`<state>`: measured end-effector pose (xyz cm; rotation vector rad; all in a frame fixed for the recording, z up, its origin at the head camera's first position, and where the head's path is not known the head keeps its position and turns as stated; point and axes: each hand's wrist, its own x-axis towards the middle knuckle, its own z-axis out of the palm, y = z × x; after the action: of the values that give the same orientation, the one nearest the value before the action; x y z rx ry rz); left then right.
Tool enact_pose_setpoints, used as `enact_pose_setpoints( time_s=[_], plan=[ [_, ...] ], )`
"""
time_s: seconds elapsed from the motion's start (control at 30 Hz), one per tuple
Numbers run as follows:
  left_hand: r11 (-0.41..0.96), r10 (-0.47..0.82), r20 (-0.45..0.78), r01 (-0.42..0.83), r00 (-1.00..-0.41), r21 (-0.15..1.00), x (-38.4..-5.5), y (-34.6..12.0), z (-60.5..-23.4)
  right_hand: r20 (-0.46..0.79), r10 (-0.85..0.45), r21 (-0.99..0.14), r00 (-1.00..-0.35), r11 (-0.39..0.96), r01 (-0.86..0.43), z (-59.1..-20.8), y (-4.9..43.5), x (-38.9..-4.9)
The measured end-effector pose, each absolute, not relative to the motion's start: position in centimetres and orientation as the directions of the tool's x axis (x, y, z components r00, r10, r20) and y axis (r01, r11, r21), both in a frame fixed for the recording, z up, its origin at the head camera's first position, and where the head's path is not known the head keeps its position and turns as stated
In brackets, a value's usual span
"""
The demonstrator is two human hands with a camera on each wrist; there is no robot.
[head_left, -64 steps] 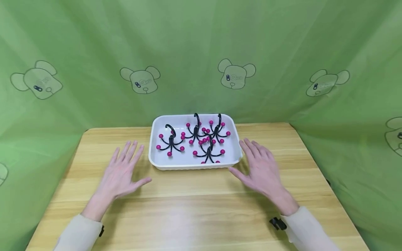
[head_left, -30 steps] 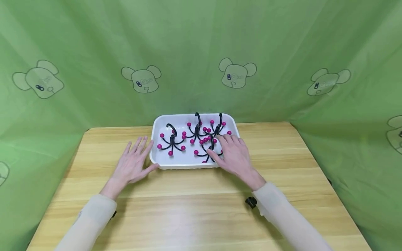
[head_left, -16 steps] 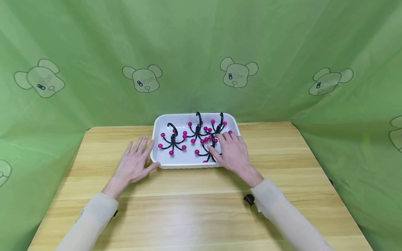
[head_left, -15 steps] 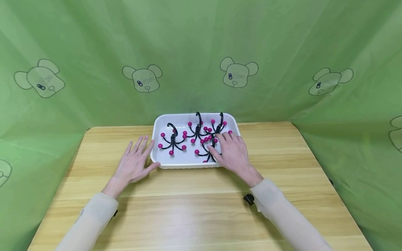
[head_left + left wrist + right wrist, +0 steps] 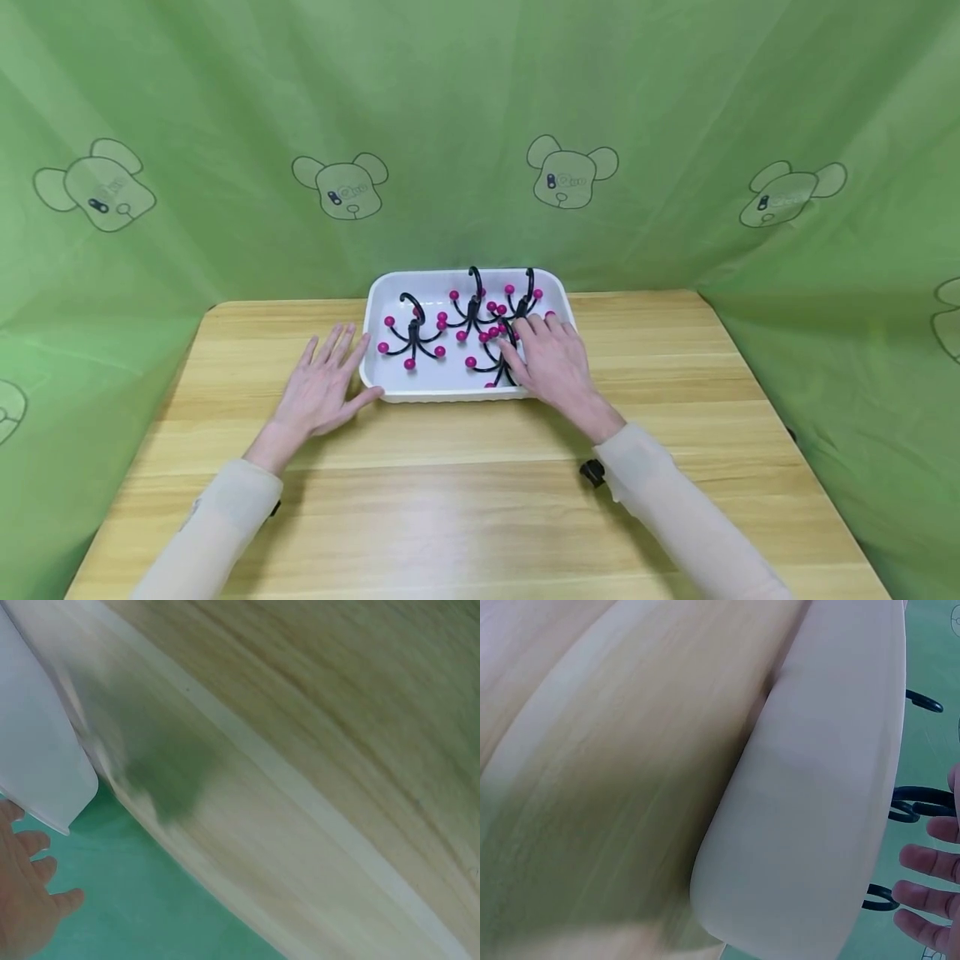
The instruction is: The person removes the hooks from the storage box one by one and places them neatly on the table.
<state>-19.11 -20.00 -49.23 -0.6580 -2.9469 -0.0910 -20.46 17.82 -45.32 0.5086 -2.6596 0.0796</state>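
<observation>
A white tray (image 5: 450, 397) holds several black claw hooks, each with a curved top and thin arms ending in pink balls. My right hand (image 5: 558, 367) reaches over the tray's front right part, thumb and index finger at the curved top of the front hook (image 5: 502, 367). In the right wrist view that hook's top (image 5: 922, 793) sits between them; the palm side is mostly out of frame. Beside the tray's left end lies my left hand (image 5: 318, 387), fingers spread and straight, thumb at the front left corner. The left wrist view catches its fingertips (image 5: 45, 866) near the tray wall.
One claw hook (image 5: 414, 333) stands apart on the tray's left side; two others (image 5: 473, 312) are at the back, close together with the front one. The wooden table (image 5: 420, 500) extends toward me. A green curtain (image 5: 465, 225) rises right behind the tray.
Both hands have come in to the tray, the right one moving left over its rim to the front hook. In the last half second that hook's top has tilted slightly; the left hand has stayed put.
</observation>
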Motion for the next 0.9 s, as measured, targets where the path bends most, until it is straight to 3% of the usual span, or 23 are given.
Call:
enact_pose_setpoints(
  time_s=[0.9],
  plan=[
    [0.9,0.43,0.121,0.435,-0.895,0.016,-19.18,-19.97,-48.88,0.469,-0.397,0.038,-0.789,0.901,-0.431,-44.9,18.55,-21.12]
  ],
)
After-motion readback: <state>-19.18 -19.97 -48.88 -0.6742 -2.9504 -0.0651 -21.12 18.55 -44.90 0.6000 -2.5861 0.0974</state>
